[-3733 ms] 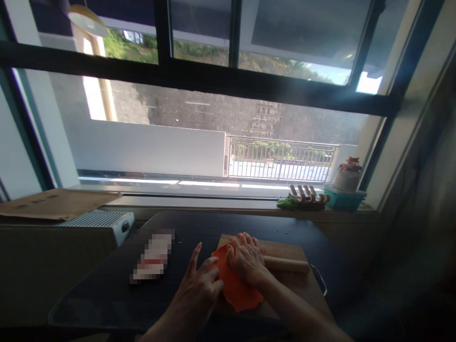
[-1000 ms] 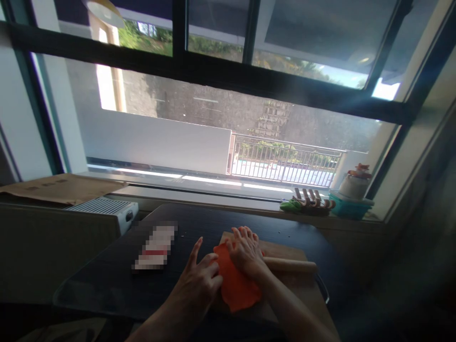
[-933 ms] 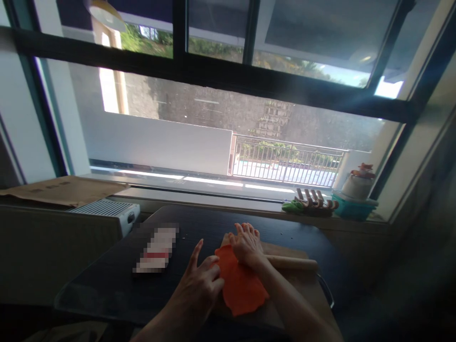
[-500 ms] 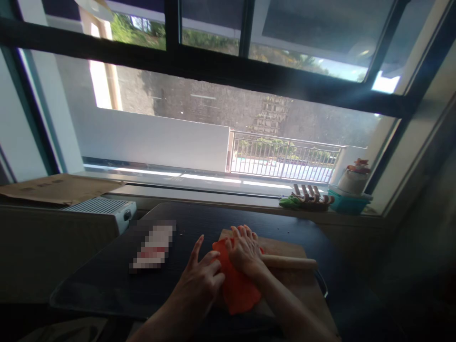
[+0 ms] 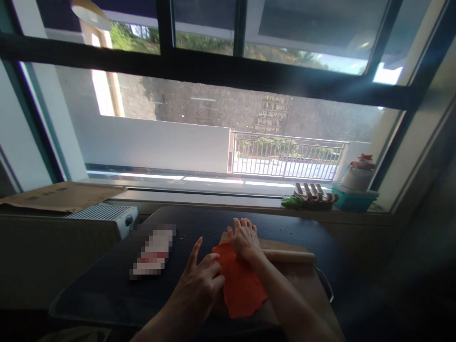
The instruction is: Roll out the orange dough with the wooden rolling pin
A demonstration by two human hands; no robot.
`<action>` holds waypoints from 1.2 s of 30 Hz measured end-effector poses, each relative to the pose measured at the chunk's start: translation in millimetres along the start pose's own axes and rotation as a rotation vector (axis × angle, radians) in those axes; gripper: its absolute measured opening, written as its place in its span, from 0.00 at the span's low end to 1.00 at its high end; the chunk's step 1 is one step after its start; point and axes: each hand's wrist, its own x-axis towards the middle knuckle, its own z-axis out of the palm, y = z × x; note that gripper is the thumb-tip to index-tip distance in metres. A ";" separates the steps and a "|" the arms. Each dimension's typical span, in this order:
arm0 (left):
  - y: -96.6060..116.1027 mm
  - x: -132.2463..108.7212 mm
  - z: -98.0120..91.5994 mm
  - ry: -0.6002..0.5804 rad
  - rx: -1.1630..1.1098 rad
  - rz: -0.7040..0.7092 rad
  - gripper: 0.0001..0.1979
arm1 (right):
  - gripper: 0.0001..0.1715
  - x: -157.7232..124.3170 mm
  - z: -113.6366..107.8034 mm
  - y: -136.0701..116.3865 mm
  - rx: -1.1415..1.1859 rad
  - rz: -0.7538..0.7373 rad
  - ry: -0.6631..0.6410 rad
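Note:
A flat orange sheet of dough [image 5: 242, 286] lies on a wooden board [image 5: 295, 280] on the dark table [image 5: 114, 289]. My right hand [image 5: 243, 240] lies flat, fingers stretched out, on a wooden rolling pin [image 5: 289, 256] at the sheet's far edge. The pin's left part is hidden under the hand. My left hand [image 5: 199, 280] rests open on the sheet's left edge, thumb and forefinger spread, holding nothing.
A pixelated white and red packet [image 5: 153, 251] lies on the table's left part. A white grilled appliance [image 5: 103, 217] stands left of the table. On the window sill sit a wooden rack [image 5: 315, 195] and a teal container [image 5: 352, 199]. A metal handle [image 5: 326, 287] shows beside the board.
My right hand has pushed the rolling pin away from me to the sheet's far edge, and more of the orange sheet shows. The left hand has stayed at the left edge.

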 end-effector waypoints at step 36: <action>-2.0 1.6 2.4 -0.008 0.011 -0.001 0.09 | 0.30 2.5 0.3 -2.2 -0.009 0.022 0.031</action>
